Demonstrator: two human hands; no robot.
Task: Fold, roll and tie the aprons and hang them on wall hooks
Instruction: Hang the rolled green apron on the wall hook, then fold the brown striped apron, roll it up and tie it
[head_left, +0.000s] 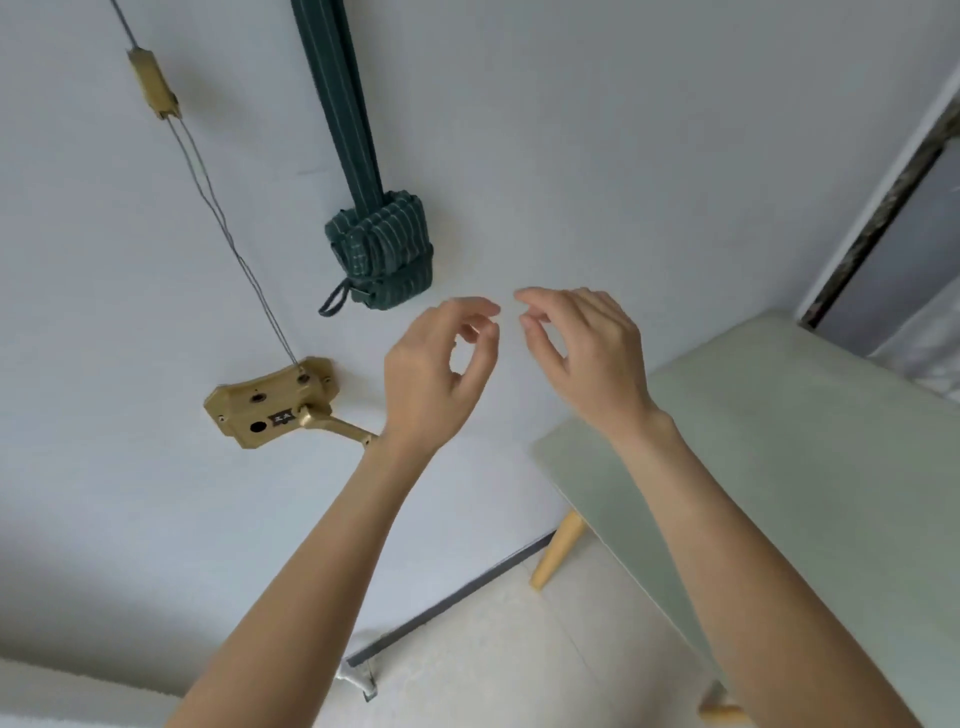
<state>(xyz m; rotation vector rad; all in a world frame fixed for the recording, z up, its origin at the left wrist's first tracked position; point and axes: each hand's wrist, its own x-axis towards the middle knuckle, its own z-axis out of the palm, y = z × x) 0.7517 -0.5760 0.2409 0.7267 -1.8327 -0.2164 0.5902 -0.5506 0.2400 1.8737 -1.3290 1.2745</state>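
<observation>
Both hands are raised in front of the white wall, bare forearms reaching up from the lower edge of view. Left hand (434, 374): fingers loosely curled, thumb and forefinger tips close together but nothing visible between them; it holds nothing. Right hand (587, 353): fingers relaxed and slightly bent, also holding nothing. The fingertips of the two hands sit near each other with a small gap of bare wall between. Just above and to the left of the left hand hangs the apron (382, 249), apart from both hands: dark green cloth with thin pale stripes, rolled into a squat bundle and bound round with its own ties, a small dark loop sticking out at its lower left. A long flat strap (337, 104) of the same striped cloth runs from the bundle up the wall and out of the top edge; whatever it hangs from is out of view. Left of the left wrist, a brass-coloured metal bracket (270, 402) is fixed to the wall, with screw holes, a crank arm and a small dark label too blurred to read. A thin wire (228, 228) runs from it up to a brass fitting (154, 83). Right of the right forearm, a pale green table (779, 441) with rounded corners abuts the wall; a light wooden leg (558, 551) stands on pale floor (493, 649). A dark skirting strip (457, 597) marks the wall's base.
</observation>
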